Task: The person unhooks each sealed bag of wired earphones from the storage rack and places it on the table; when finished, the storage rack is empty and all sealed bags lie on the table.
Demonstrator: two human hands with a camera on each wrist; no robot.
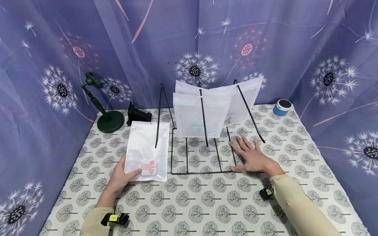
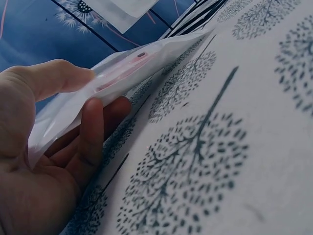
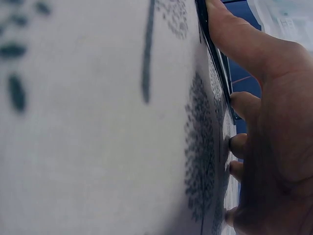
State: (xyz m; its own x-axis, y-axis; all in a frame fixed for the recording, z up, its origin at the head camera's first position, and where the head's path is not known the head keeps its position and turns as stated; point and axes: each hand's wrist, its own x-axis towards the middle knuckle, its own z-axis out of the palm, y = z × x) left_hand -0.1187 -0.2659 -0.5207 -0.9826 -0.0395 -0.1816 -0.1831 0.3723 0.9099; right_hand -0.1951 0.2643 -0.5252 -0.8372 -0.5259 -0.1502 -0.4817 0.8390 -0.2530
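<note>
My left hand (image 1: 119,177) pinches a white zip bag (image 1: 147,141) at its lower left, thumb on the front and fingers behind. Pink earphones (image 1: 149,167) in a clear case show through the bag's lower part. In the left wrist view the bag (image 2: 63,112) is tilted above the tablecloth. The bag overlaps the left upright of a black wire rack (image 1: 192,172). My right hand (image 1: 251,158) rests with spread fingers at the rack's right front part; in the right wrist view its thumb (image 3: 239,39) lies against the black wire.
Several white bags (image 1: 200,114) stand between the rack's uprights. A dark green stand (image 1: 110,122) and a black holder (image 1: 138,114) are at the back left. A blue round speaker (image 1: 282,107) sits at the back right. Patterned curtains (image 1: 147,59) enclose the table.
</note>
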